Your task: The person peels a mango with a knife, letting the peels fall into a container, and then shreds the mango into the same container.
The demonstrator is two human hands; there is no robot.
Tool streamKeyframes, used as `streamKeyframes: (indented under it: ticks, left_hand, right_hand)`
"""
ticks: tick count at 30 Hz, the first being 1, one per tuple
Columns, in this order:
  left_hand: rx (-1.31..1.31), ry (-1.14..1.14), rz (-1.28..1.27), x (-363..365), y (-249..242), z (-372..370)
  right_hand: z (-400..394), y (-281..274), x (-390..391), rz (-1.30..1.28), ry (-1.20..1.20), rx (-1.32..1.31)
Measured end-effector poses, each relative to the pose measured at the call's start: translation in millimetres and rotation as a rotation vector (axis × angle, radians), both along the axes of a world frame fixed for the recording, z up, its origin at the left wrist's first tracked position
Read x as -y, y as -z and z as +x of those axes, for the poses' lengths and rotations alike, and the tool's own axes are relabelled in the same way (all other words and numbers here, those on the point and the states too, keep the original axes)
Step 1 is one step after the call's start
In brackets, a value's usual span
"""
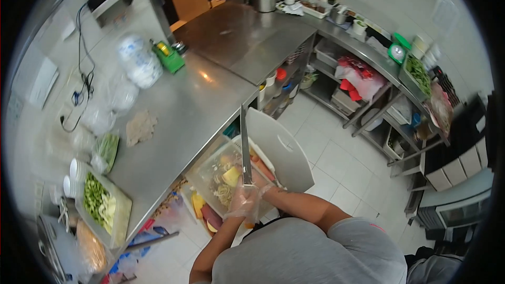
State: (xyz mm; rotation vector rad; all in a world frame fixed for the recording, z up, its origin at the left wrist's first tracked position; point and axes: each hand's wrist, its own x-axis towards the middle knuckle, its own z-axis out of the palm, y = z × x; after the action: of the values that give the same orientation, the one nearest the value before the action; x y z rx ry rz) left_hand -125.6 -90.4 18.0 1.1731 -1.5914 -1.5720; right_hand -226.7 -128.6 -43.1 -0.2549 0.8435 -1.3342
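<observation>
A long knife [245,144] points away from me, its blade upright in the picture. My left hand [243,200], in a clear plastic glove, closes round the knife's handle end. Beside the base of the blade is my right hand [259,180], also gloved, its fingers partly hidden. Below and to the left of the blade is a clear plastic tub [205,171] with pale, stringy scraps. A yellow chunk [230,176] shows next to my left hand. Right of the blade, a large white panel with a handle slot [284,152] stands tilted. Orange, elongated pieces [261,167] lie between the panel and the blade.
A steel counter [184,110] runs along my left, with a tub of chopped greens [108,205], a cloth [141,127] and a green tape dispenser [168,57]. Yellow and purple-red produce [208,213] lies low beside me. Shelving [342,87] and a green scale [398,47] are at right.
</observation>
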Motion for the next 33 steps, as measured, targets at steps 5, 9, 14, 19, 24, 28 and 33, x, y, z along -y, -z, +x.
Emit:
streamKeyframes:
  ticks: [5,9,14,19,24,28,33]
  left_hand:
    - [0.071,0.195,-0.142,7.5,20.5,-4.4]
    - [0.075,0.202,0.027,2.1,3.4,-1.2]
    - [0.275,0.191,0.030,6.8,12.5,37.2]
    - [0.514,0.047,-0.091,2.6,-49.9,69.2]
    - [0.499,0.066,-0.402,-9.6,-29.5,94.9]
    - [0.604,0.134,-0.398,-24.9,-18.0,101.6]
    - [0.640,0.132,-0.415,-35.0,-38.3,97.8]
  right_hand:
    - [-7.6,9.1,-9.2,-0.087,-0.047,0.076]
    - [-19.1,16.5,-13.1,-0.176,-0.131,0.153]
    - [-46.2,-0.8,-18.5,-0.173,-0.299,0.120]
    - [-62.3,-33.7,-26.4,-0.199,-0.417,0.093]
    - [-63.5,-35.7,-18.4,-0.116,-0.334,0.245]
    - [-55.6,-29.5,-13.7,-0.037,-0.277,0.253]
    - [-49.4,-33.3,-13.8,0.033,-0.181,0.200]
